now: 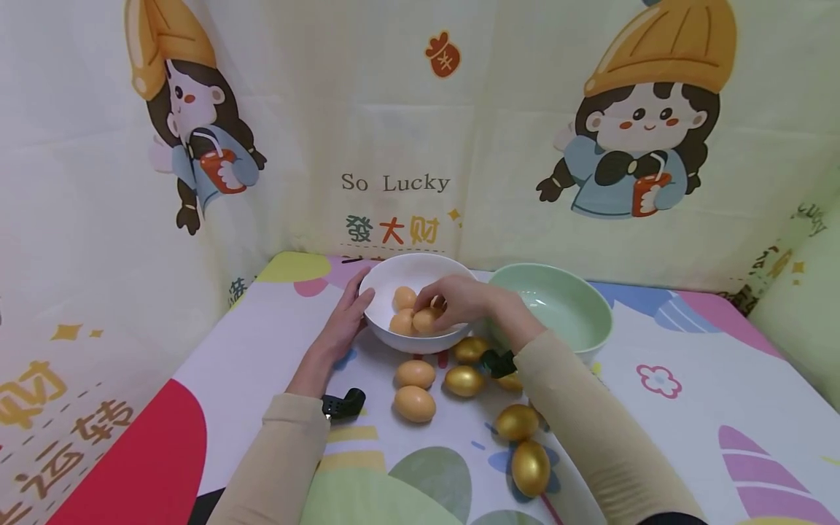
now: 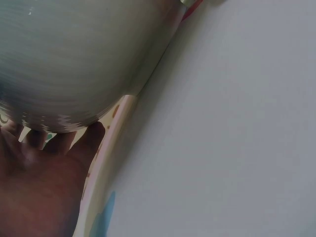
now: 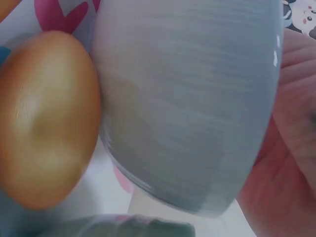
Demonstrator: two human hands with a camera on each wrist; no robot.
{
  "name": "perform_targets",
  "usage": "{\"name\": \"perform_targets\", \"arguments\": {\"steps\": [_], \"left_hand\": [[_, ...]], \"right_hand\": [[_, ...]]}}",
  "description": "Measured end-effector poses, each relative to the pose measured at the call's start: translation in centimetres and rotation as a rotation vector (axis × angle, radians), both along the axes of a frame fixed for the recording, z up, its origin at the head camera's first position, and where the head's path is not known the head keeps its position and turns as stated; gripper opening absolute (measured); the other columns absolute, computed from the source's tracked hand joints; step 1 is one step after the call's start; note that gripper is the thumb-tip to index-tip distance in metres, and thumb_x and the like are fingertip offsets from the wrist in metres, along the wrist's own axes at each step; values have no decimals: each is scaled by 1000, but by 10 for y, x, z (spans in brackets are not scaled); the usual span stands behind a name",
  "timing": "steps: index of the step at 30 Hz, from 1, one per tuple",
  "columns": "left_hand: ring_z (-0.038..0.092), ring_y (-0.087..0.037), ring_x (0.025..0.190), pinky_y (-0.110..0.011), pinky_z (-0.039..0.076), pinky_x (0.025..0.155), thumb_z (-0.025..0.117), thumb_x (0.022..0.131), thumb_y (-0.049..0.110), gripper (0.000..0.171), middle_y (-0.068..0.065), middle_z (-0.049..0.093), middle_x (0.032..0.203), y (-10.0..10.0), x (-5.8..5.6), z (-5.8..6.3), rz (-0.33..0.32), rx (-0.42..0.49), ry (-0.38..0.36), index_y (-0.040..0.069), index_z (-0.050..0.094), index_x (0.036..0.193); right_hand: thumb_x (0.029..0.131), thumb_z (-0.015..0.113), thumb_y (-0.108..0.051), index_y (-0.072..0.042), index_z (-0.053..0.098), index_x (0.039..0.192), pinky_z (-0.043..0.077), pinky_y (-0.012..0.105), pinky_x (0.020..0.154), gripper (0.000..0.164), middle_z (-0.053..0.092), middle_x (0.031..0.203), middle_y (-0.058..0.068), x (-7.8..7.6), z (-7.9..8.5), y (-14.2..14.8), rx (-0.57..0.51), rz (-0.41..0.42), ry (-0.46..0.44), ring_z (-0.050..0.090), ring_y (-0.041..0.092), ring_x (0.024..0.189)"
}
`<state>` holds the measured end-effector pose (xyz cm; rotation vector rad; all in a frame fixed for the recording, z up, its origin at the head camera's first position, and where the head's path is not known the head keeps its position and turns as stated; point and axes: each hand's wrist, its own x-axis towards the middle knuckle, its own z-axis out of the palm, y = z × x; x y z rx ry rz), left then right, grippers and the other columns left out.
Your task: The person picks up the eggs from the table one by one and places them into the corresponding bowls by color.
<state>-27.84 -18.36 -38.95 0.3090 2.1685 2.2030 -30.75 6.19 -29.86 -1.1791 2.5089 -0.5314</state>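
Observation:
A white bowl stands toward the back of the table with brown eggs inside. My left hand grips its left side, thumb at the rim. In the left wrist view, the fingers of that hand lie against the outer wall of the bowl. Reaching over the near right rim, my right hand has its fingers curled around a brown egg low in the bowl. Its palm shows beside the bowl's wall in the right wrist view; the fingertips are hidden there.
Two brown eggs lie in front of the bowl. Several golden eggs are scattered to their right, some partly under my right forearm. One golden egg lies close against the bowl. A green bowl stands to the right, before a fabric backdrop.

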Motion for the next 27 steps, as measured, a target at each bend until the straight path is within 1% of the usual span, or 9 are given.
{"name": "perform_targets", "arguments": {"steps": [4,9,16,23,27], "left_hand": [[30,-31,145,-55,28,115,42,110,33,60,-2,17,166,-1,1,0,1,1,-7,23,16,163],[29,-32,146,-55,26,115,41,110,31,60,-4,16,167,-1,2,1,-9,18,1,21,14,163],[28,-32,146,-55,27,115,40,110,32,59,-2,17,166,-1,0,-1,-11,-5,5,24,15,163],[29,-33,146,-55,28,115,40,110,30,59,-3,17,166,-1,0,-1,-5,-5,3,23,15,163],[30,-33,146,-55,28,115,40,110,30,58,-3,17,166,-1,0,-1,-1,-2,-3,24,16,163]], "right_hand": [[89,76,-8,-15,72,118,49,29,90,30,66,105,-2,-1,-2,-7,22,-29,-9,57,19,97],[89,77,-8,-16,72,119,49,29,92,31,66,108,-2,-1,-3,-12,45,-60,-13,56,19,99],[89,77,-9,-16,72,119,48,28,95,31,66,108,-3,-3,-7,-15,68,-56,-1,56,17,102],[89,77,-8,-15,72,118,47,27,94,30,66,106,-4,-5,-10,-16,89,-30,24,56,16,100],[89,77,-9,-17,71,118,47,28,95,30,66,106,-5,-5,-11,-17,102,-41,20,55,16,101]]}}
